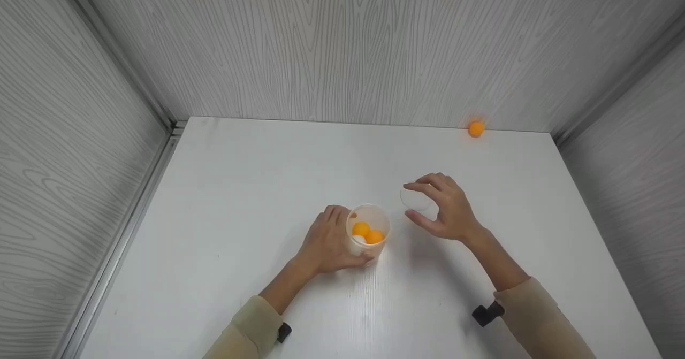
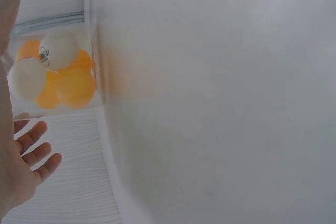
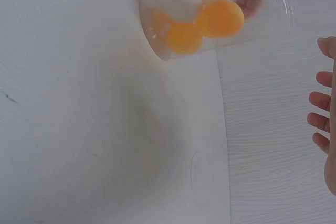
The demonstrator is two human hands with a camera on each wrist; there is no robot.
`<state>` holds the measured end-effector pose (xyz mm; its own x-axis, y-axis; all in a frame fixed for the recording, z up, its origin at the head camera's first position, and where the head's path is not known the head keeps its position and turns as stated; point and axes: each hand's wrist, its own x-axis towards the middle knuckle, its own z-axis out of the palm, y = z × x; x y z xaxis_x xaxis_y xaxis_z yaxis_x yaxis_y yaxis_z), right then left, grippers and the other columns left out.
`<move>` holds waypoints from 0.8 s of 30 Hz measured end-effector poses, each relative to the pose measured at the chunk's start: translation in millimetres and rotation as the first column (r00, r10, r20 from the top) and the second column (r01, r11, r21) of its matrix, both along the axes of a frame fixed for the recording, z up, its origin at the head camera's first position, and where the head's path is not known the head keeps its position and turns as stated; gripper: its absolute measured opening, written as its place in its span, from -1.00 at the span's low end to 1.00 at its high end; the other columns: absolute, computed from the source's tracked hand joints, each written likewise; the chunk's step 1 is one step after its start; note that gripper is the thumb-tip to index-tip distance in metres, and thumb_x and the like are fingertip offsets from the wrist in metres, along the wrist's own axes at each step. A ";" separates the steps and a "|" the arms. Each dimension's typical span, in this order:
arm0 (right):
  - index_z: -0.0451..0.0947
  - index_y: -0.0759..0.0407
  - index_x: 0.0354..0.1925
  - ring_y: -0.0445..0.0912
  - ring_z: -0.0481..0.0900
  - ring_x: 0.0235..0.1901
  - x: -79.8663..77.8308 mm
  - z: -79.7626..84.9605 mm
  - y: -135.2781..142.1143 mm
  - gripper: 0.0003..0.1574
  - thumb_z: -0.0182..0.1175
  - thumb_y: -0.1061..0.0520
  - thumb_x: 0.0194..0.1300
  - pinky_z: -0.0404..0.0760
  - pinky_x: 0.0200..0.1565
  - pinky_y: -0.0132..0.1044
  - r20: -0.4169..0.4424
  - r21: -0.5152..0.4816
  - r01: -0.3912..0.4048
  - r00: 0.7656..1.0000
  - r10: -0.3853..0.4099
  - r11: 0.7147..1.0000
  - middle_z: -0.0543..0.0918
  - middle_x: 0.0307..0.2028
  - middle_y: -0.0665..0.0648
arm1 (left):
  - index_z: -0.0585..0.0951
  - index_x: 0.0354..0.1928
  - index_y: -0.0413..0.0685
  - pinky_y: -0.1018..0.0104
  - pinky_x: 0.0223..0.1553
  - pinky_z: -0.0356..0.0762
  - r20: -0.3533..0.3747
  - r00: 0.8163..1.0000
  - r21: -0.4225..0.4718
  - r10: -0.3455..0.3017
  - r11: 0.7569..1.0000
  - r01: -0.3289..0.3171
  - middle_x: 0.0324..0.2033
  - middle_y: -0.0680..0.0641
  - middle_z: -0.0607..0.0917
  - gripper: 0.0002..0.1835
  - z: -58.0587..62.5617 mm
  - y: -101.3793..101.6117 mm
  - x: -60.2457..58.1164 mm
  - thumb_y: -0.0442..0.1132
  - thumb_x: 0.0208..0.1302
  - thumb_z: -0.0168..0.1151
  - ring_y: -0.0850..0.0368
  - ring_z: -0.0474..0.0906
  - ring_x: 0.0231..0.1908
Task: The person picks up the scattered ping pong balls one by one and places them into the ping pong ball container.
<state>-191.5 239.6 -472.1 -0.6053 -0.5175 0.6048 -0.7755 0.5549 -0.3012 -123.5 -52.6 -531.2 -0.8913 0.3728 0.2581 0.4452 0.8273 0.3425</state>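
Observation:
My left hand grips a clear plastic container from its left side, thumb along the front and fingers round the back. The container stands open-topped, with several orange ping-pong balls and white ping-pong balls piled inside; one white ball carries red print in the right wrist view. To the right of it, my right hand hovers with thumb and fingers spread apart, nothing between them in the right wrist view. A thin clear round lid lies flat on the white table below that hand.
A lone orange ping-pong ball sits at the table's back edge, against the wood-grain back wall. Grey wood-grain panels also flank the white table on the left and right.

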 end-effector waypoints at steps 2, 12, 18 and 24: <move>0.72 0.04 0.13 0.06 0.65 -0.11 -3.7 -1.1 6.7 -0.40 0.46 -0.01 0.08 0.65 -0.06 -0.01 0.002 0.001 0.024 1.000 -0.024 1.000 0.73 -0.08 0.15 | 0.46 0.23 -0.10 0.14 0.21 0.59 0.007 1.000 0.001 0.000 1.000 0.000 0.09 -0.08 0.59 -0.04 0.0 -0.1 0.1 0.52 0.04 0.31 0.02 0.48 0.15; 0.70 0.10 0.16 0.10 0.66 -0.06 -24.2 -6.7 35.6 -0.44 0.46 0.00 0.20 0.66 0.00 0.02 0.043 -0.020 0.108 0.993 -0.107 0.994 0.73 -0.08 0.20 | 0.47 0.22 -0.12 0.15 0.19 0.59 0.003 1.000 0.006 -0.001 1.000 0.001 0.08 -0.09 0.60 -0.03 -0.9 -1.1 -0.6 0.51 0.03 0.34 0.01 0.49 0.14; 0.70 0.14 0.16 0.12 0.66 -0.07 -38.1 -11.6 49.6 -0.44 0.47 0.01 0.21 0.64 -0.02 0.00 0.041 -0.026 0.158 0.987 -0.157 0.987 0.74 -0.07 0.22 | 0.46 0.24 -0.11 0.14 0.22 0.57 0.021 1.000 0.012 -0.007 1.000 0.007 0.10 -0.08 0.59 -0.04 0.1 -1.2 -0.1 0.51 0.04 0.32 0.01 0.48 0.15; 0.69 0.17 0.15 0.13 0.67 -0.08 -52.6 -20.5 64.0 -0.42 0.51 0.04 0.19 0.62 -0.02 -0.04 0.040 -0.039 0.212 0.977 -0.211 0.976 0.74 -0.10 0.25 | 0.46 0.22 -0.14 0.14 0.23 0.58 -0.001 1.000 -0.021 -0.017 1.000 0.017 0.08 -0.10 0.61 -0.02 -0.5 -0.8 -0.3 0.52 0.03 0.32 -0.01 0.50 0.16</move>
